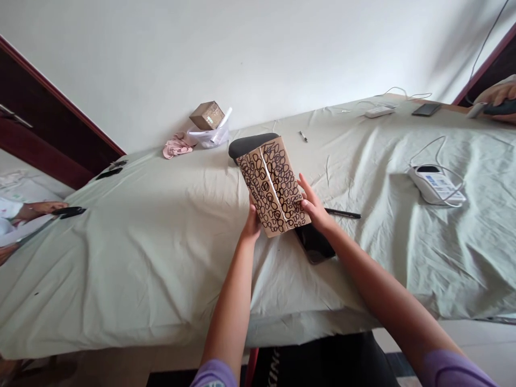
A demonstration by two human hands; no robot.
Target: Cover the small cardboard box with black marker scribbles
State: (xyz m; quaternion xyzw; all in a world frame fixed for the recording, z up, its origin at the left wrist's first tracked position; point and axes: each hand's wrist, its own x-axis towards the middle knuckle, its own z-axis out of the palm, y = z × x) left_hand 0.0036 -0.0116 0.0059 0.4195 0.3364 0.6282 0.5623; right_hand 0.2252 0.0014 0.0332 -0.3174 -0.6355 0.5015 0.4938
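Gripping opposite sides, the left hand [252,223] and right hand [316,211] hold the inked cardboard box [280,184] tilted over the table [161,242], back from its near edge, probably so its patterned face meets the eyes.

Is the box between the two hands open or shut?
Shut on the visible side: the box has both flaps flat, meeting along a pale seam.
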